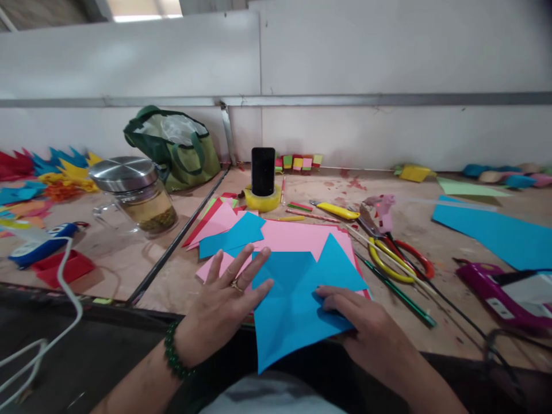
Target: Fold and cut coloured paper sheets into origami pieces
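A sheet of blue paper (291, 310) lies over the table's front edge, its near corner hanging down and its top edge cut in angles. My left hand (233, 293), with a ring and a green bead bracelet, is spread flat, fingertips at the sheet's left edge. At the right edge, the bent fingers of my right hand (360, 316) hold the sheet; the fingers beneath are hidden. Under it sits a stack of pink paper (288, 233). A smaller blue paper piece (233, 236) rests on the pink paper to the upper left.
Scissors (383, 253), a yellow cutter (338, 210), a pink glue gun (383, 213) and a green pencil (401, 293) lie on the right. A phone (263, 171) stands in a yellow tape roll (261, 200). Leftward are a glass mug (149, 207) and a green bag (194, 164).
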Available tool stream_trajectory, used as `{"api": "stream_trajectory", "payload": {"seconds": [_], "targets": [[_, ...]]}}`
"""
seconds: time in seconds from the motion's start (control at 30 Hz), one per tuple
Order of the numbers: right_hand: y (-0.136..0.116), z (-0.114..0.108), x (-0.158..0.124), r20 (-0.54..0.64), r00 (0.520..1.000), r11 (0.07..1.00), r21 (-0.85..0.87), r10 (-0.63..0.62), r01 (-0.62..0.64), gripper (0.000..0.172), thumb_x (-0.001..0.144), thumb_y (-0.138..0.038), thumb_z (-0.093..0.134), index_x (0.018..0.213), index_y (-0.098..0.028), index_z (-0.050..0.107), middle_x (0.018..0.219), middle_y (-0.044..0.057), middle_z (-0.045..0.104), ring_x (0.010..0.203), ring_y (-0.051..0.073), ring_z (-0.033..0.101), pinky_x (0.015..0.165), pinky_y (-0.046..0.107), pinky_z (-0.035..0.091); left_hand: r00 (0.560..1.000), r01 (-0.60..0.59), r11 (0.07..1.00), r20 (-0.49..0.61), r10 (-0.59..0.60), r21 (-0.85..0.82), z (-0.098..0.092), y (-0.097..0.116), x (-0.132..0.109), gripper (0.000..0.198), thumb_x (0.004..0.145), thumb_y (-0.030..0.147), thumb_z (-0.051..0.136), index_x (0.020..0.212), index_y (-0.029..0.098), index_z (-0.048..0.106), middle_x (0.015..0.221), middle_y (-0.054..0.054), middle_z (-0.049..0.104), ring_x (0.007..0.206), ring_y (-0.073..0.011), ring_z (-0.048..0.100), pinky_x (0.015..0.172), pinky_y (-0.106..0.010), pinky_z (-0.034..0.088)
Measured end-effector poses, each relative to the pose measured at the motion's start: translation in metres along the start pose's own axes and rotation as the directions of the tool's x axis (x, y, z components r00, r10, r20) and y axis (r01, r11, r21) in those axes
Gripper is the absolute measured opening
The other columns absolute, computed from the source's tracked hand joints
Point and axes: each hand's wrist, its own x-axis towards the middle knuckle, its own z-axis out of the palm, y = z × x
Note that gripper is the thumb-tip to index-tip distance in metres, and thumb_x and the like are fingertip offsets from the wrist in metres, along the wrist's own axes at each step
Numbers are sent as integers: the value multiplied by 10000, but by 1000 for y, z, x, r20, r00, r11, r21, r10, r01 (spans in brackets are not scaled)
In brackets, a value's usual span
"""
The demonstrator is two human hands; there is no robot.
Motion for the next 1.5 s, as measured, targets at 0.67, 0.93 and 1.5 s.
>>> {"api": "stream_trajectory", "payload": {"seconds": [0.67, 0.93, 1.5], "targets": [[-20, 4, -4, -88, 988, 951, -295, -125, 94, 382, 810, 6, 435, 968, -212, 704, 1011, 31, 739, 905, 212, 630, 804, 358, 457, 980, -150, 973, 101, 170, -178, 3, 16, 6, 261, 958, 129, 398, 1084, 149, 625, 1002, -68, 676, 996, -231, 581, 1036, -469, 337], [-11, 1, -5, -70, 997, 985, -174, -18, 6, 327, 862, -55, 421, 1075, -180, 635, 926, 58, 737, 810, 192, 667, 689, 306, 546, 932, 209, 889, 358, -55, -408, 4, -4, 11, 259, 836, 50, 501, 982, 197, 657, 968, -55, 627, 917, -224, 560, 798, -377, 448], [-3, 10, 5, -54, 973, 916, -353, -223, 190, 306, 906, -72, 451, 980, -218, 710, 1092, 99, 687, 1005, 231, 588, 799, 377, 526, 975, 92, 961, 220, -33, -262, 12, 34, 23, 305, 926, 283, 514, 1224, 295, 579, 1204, -92, 562, 1039, -282, 507, 848, -456, 422]]}}
